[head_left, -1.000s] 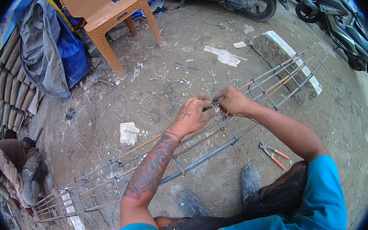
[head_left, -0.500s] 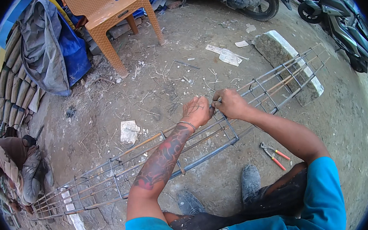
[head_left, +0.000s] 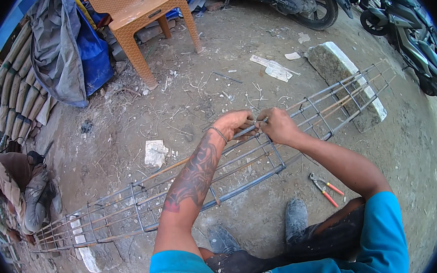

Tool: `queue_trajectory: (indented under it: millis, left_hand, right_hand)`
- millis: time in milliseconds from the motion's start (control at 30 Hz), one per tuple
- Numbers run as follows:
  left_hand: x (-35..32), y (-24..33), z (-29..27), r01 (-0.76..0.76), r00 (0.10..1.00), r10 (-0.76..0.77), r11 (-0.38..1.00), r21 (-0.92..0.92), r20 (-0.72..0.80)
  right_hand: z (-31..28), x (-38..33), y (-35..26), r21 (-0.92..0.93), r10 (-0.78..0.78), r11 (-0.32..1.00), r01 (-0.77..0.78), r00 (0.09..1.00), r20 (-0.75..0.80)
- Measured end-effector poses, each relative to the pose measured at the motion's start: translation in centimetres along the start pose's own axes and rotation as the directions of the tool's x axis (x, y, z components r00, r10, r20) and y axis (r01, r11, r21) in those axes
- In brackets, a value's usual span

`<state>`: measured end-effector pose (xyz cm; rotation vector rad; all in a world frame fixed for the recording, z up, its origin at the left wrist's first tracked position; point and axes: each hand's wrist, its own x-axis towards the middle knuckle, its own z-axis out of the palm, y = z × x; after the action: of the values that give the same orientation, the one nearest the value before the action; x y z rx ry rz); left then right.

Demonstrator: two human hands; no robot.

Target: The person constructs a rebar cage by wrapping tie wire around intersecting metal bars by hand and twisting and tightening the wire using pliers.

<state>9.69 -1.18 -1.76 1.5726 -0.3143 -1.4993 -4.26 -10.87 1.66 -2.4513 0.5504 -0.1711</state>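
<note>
A long cage of steel reinforcing bars [head_left: 248, 185], with square stirrups along it, runs slantwise before me from lower left to upper right. Both hands meet at its far upper bar, by the top corner of a stirrup. My left hand [head_left: 234, 123] is closed, its fingers curled over that bar. Right beside it, my right hand [head_left: 279, 126] pinches at the joint with bent fingers. Whatever sits between those fingertips is hidden. Pincers with red-orange handles [head_left: 330, 198] lie on the ground to the right of my boots.
Pale blocks support the cage, one at right [head_left: 330, 60] and one at left [head_left: 87, 254]. A person [head_left: 14, 178] crouches by the left end, hands near the bars. Beyond are an orange plastic chair [head_left: 145, 13], parked motorbikes [head_left: 295, 0], wire scraps and paper.
My left wrist has turned and its hand lies flatter along the bar. Both hands stay at the same joint. The whole view has shifted slightly.
</note>
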Motion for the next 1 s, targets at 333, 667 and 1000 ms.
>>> queue_trajectory:
  millis: [333,667,1000]
  left_hand:
    - [-0.8,-0.7,0.3,-0.162,0.985,0.158,0.985,-0.053,-0.064]
    - [0.2,-0.8,1.1,-0.304,0.857,0.430,0.867,0.395,-0.284]
    - [-0.4,-1.4,2.9,-0.327,0.673,0.649,0.691,0.644,-0.355]
  right_hand:
    - [-2.1,0.8,0.5,0.227,0.103,0.956,-0.185,0.939,0.329]
    - [-2.2,0.4,-1.2,0.125,0.127,0.978,-0.166,0.953,0.276]
    - [-0.5,0.4,0.2,-0.143,-0.095,0.985,0.101,0.994,0.046]
